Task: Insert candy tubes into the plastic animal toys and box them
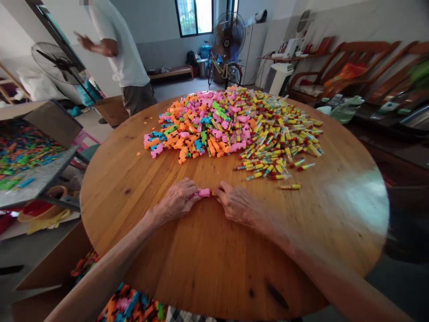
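Observation:
My left hand (181, 197) is closed around a small pink plastic toy piece (204, 192), held just above or on the round wooden table. Opposite it, my right hand (236, 202) pinches a small yellow tube (213, 193), most of which my fingers hide. The tube's end meets the pink piece; whether it sits inside cannot be made out. Beyond my hands lies a pile of pink, orange, blue and green plastic toy pieces (191, 143). To its right spreads a heap of yellow tubes with red ends and clear wrapping (284, 134). One loose tube (291, 187) lies nearer my right hand.
The round wooden table (114, 188) fills the middle. An open cardboard box (43, 264) of colourful pieces stands below left. More pieces cover a grey table (56, 179) at left. A person in a white shirt (117, 44) stands behind it. Wooden chairs (348, 62) line the right.

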The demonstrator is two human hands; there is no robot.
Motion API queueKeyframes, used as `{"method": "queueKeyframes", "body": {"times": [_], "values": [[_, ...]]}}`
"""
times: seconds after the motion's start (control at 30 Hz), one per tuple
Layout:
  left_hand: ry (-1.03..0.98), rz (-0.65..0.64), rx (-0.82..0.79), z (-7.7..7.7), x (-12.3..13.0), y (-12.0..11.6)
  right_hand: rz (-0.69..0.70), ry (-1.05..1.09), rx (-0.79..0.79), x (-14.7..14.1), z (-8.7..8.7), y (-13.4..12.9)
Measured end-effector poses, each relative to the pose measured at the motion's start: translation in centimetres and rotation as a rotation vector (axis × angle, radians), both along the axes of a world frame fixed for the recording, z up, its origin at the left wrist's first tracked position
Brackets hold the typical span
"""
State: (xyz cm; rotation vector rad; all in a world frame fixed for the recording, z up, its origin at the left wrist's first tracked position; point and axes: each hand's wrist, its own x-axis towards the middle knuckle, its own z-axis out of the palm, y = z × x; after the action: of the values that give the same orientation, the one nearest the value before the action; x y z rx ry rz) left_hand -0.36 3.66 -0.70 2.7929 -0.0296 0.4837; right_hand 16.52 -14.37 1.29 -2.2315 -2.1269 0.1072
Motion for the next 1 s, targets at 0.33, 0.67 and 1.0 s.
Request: {"method": "queueKeyframes", "body": {"times": [0.33, 0.67, 1.0], "values": [[-0.038, -0.022, 0.016, 0.0, 0.1, 0.3, 0.104, -0.106, 0.028, -0.7, -0.6, 0.6], [0.026, -0.014, 0.002, 0.8, 0.2, 0.2, 0.101, 0.107, 0.212, -0.2, -2.9, 0.3], [0.026, 0.001, -0.012, 0.0, -0.3, 0.4, 0.112, 0.007, -0.011, -0.9, -1.7, 0.8]]}}
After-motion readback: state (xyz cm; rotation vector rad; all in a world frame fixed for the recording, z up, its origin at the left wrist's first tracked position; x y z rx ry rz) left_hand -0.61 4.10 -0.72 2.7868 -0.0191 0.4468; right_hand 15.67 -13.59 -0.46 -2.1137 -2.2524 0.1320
